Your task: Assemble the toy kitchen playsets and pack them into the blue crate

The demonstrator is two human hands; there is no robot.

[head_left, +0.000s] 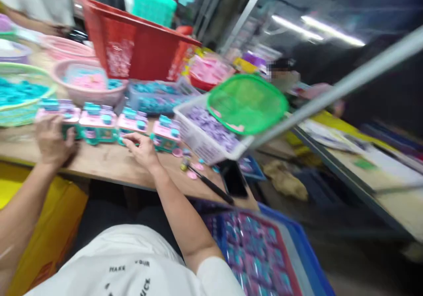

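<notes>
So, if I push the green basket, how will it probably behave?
The green basket is probably light, as its see-through wall looks thin. It may slide or tip easily, because it seems to sit over the white crate and loose purple pieces. The pink pieces near its edge could shift.

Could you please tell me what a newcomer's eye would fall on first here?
Probably the big red bin at the back of the table, then the green basket over the white crate to its right. Nearer, four toys stand in a row, the left hand on the leftmost.
</notes>
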